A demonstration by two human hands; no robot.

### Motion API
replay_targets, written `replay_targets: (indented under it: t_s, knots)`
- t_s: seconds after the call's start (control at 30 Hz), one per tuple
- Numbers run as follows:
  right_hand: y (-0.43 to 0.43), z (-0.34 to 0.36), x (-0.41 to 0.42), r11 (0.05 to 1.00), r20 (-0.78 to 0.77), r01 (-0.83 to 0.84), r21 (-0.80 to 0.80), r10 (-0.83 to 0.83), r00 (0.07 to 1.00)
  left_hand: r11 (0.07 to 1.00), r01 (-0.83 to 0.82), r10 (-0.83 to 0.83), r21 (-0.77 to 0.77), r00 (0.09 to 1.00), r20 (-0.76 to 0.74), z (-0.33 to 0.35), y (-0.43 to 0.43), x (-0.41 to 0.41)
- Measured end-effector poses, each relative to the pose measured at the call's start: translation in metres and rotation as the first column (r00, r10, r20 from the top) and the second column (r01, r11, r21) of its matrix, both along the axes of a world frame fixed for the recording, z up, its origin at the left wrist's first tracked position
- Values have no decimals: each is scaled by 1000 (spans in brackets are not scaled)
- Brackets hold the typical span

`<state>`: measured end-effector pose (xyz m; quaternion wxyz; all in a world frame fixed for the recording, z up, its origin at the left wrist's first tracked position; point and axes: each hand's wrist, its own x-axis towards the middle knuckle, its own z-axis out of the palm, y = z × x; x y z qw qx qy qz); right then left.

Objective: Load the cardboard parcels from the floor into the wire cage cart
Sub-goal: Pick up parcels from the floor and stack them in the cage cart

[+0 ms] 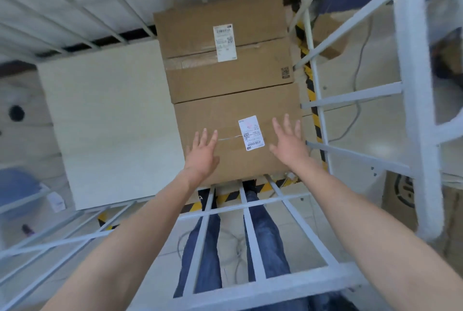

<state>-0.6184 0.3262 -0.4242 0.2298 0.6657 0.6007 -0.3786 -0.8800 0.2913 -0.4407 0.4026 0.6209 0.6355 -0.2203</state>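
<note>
Head view: open hands [201, 153] [288, 144] over near parcel [225, 120], cage bars [318, 100] alongside.

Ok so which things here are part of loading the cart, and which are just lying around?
Part of the job:
near parcel
far parcel
wire cage cart
left hand and right hand, both open over the near parcel

Just lying about:
grey cable
blue object
white panel
</note>
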Motion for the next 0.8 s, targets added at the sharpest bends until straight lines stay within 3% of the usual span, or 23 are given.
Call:
replay_targets:
  t_s: [0.17,0.27,0.37,0.5,0.63,0.8]
  knots:
    - [-33,124,-37,987,-64,78,143,-70,995,984,-14,-1,178,996,86,125,1,-3]
    - [-65,194,-53,955,-105,168,245,-146,984,973,-120,78,196,975,206,196,-11,3]
    - [-102,256,-55,903,-123,259,343,-230,965,960,-110,26,256,950,311,259,-28,22]
    - [-154,319,-26,783,-152,399,477,-373,915,924,-36,-145,380,887,438,328,-53,71]
    - [-211,365,32,651,-125,505,566,-538,834,845,196,-441,498,783,439,377,-86,149]
    - [-297,408,108,439,-130,659,611,-766,630,686,421,-706,593,581,405,409,-140,259]
